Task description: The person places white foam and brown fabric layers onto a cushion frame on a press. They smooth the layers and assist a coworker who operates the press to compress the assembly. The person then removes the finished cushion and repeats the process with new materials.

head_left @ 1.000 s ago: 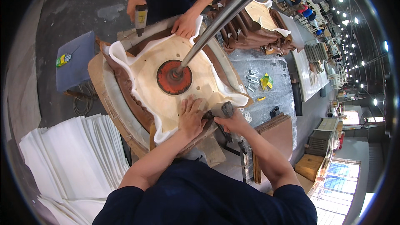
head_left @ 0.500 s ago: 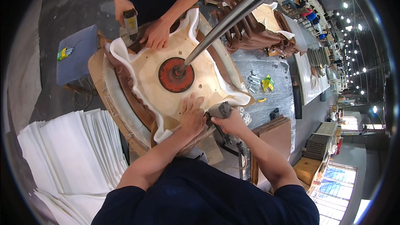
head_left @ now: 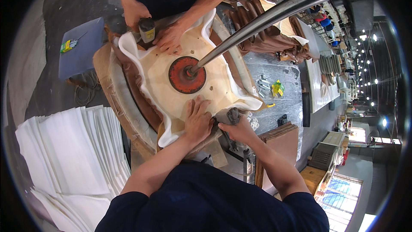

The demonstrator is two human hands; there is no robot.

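Observation:
My right hand (head_left: 237,129) is wrapped round a grey staple gun (head_left: 227,116), whose nose sits at the near edge of a plywood seat board (head_left: 161,83). My left hand (head_left: 198,120) lies on the board beside it, fingers stretched toward the middle; its thumb side is partly hidden. White padding (head_left: 148,105) and a brown cover (head_left: 131,75) curl up round the board's rim. A red round press plate (head_left: 177,75) on a slanting metal rod (head_left: 257,25) bears down on the centre. Across from me, a co-worker's hand (head_left: 136,13) grips another staple gun (head_left: 146,30), the other hand (head_left: 171,38) resting on the board.
White padding sheets (head_left: 64,150) are stacked at the left, below a blue-grey stand (head_left: 81,49). On the plastic-covered table (head_left: 283,77) at right lie staple strips (head_left: 263,87) and a yellow-green packet (head_left: 277,88). Brown covered pieces (head_left: 257,30) pile up behind; brown boards (head_left: 281,141) lean nearer me.
The whole view has shifted slightly. The co-worker's hands and staple gun have moved a little along the far edge. Both my hands keep their places on the near edge.

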